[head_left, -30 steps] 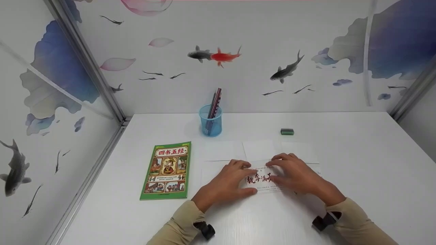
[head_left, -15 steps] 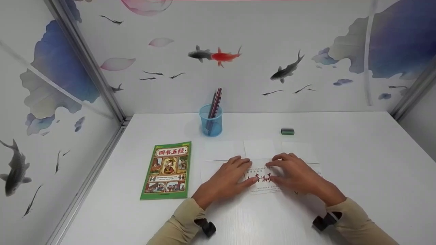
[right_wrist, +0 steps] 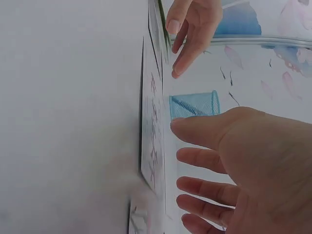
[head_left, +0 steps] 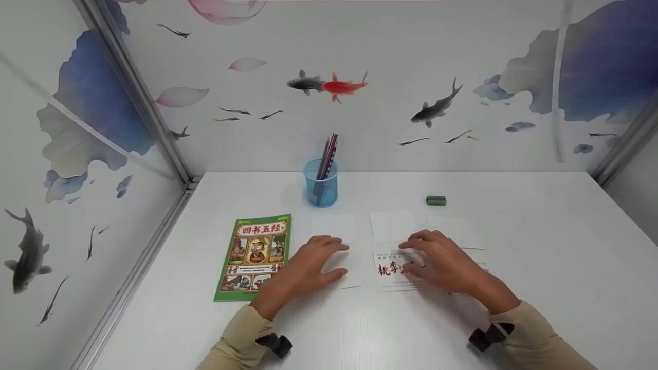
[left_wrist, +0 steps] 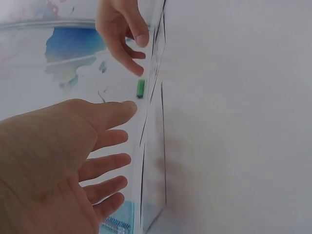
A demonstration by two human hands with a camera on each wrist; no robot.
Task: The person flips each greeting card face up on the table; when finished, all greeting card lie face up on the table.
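A white card with red and black Chinese characters (head_left: 388,268) lies flat on the table. My right hand (head_left: 450,262) is over its right part, fingers extended and lightly bent, thumb near the characters; whether the fingertips touch the card I cannot tell. Another printed card (right_wrist: 139,217) is partly hidden by that hand in the head view. To the left, my left hand (head_left: 306,264) hovers or rests over a blank white card (head_left: 352,270), its fingers and thumb spread apart with nothing held. The left forearm and wrist cover the lower right corner of a green-bordered booklet (head_left: 257,244).
Several blank white cards (head_left: 393,226) lie in a row behind the hands. A blue mesh pen cup (head_left: 322,192) with pencils (head_left: 329,151) stands farther back, and a small green block (head_left: 436,200) lies to its right. Walls with painted fish enclose the table's back and left.
My left hand first slid onto the printed card's left part, then moved left off it to the blank card, uncovering the characters. The right hand has stayed nearly in place.
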